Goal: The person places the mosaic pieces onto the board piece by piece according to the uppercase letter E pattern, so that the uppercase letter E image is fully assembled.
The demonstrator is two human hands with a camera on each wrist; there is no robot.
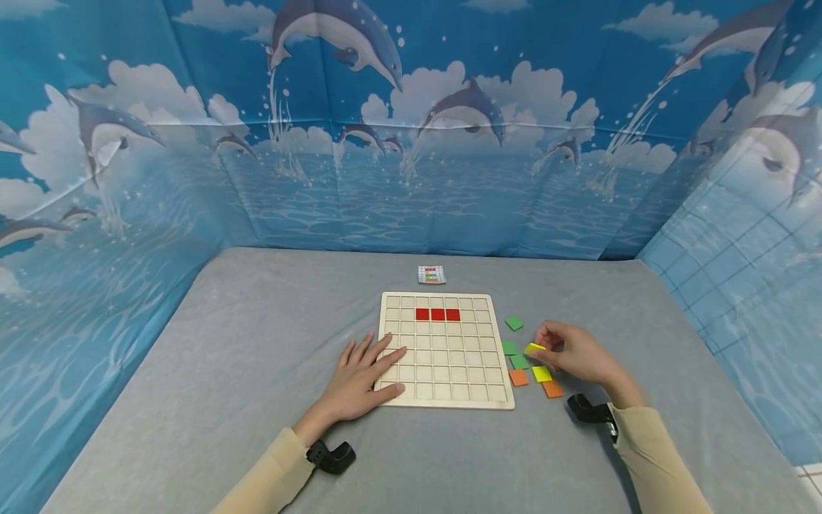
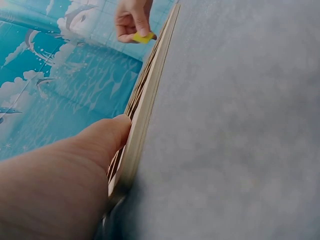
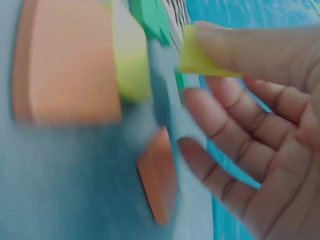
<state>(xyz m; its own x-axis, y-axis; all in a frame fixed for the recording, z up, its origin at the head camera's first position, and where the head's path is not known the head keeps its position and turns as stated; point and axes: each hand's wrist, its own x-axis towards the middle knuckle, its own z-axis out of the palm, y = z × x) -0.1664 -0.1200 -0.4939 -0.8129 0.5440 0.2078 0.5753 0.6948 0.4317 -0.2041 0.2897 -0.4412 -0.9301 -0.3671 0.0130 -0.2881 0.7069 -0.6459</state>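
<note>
A pale wooden grid board (image 1: pixel 449 373) lies on the table, with a row of red square tiles (image 1: pixel 437 314) set in its upper cells. My left hand (image 1: pixel 354 382) rests with spread fingers on the board's left edge; in the left wrist view its thumb (image 2: pixel 107 137) lies against the rim. Right of the board, my right hand (image 1: pixel 581 353) pinches a yellow square tile (image 1: pixel 534 348) between thumb and fingers. The right wrist view shows this yellow tile (image 3: pixel 200 57) under the thumb, with the other fingers loosely bent.
Beside the board's right edge lie several green tiles (image 1: pixel 514 323), another yellow tile (image 1: pixel 541 374) and orange tiles (image 1: pixel 519 378). Behind the board is a small card (image 1: pixel 432 275) printed with a coloured grid. A blue dolphin-print curtain (image 1: pixel 411 193) surrounds the grey table (image 1: pixel 270 307).
</note>
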